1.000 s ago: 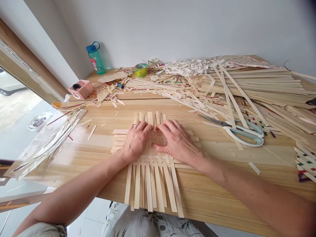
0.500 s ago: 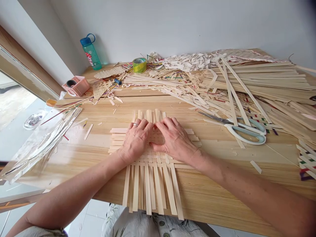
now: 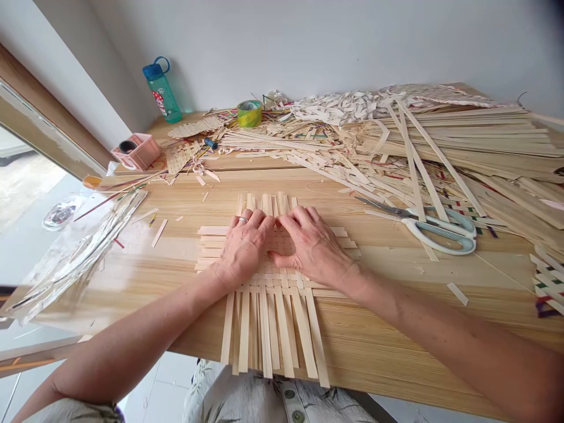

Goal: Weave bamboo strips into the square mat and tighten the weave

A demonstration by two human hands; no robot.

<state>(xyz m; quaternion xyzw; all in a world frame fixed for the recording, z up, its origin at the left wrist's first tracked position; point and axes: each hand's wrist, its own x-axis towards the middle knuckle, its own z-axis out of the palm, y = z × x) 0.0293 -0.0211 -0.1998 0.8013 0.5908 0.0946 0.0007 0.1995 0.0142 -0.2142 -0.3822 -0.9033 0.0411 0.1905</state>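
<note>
A flat woven mat of pale wooden strips (image 3: 282, 276) lies on the table in front of me, its loose strip ends sticking out on all sides. My left hand (image 3: 247, 247), a ring on one finger, rests on the weave with fingers curled at its far part. Beside it, my right hand (image 3: 311, 244) has its fingers bent over the same far part and its thumb stretched towards the left hand. The fingertips of both hands nearly meet and seem to press or grip the strips; what lies under them is hidden.
White-handled scissors (image 3: 440, 229) lie to the right, near a heap of long strips (image 3: 476, 138). At the back are a tape roll (image 3: 249, 114), a blue-green bottle (image 3: 164, 97) and a pink box (image 3: 141, 151). Plastic-wrapped strips (image 3: 83, 258) lie on the left.
The view has shifted very slightly. Both hands keep nearly the same place and pose on the woven mat.
</note>
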